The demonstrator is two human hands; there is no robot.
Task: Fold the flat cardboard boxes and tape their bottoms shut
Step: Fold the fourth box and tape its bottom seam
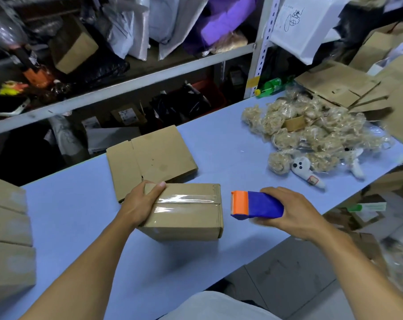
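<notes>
Head view. Folded brown cardboard box point(184, 211) sits near centre on the blue table point(64, 218), a clear tape strip point(186, 200) along its upward seam. Left hand point(138, 204) grasps the box's left end, thumb on top. Right hand point(295, 213) grasps a blue-and-orange tape dispenser point(256, 206) just right of the box, apart from it. Flat brown cardboard blanks point(149, 158) lie just beyond.

Risk: the tape's right end may lift if not pressed down. Whether it wraps the right edge is hard to make out; the dispenser's roll is hidden.
</notes>
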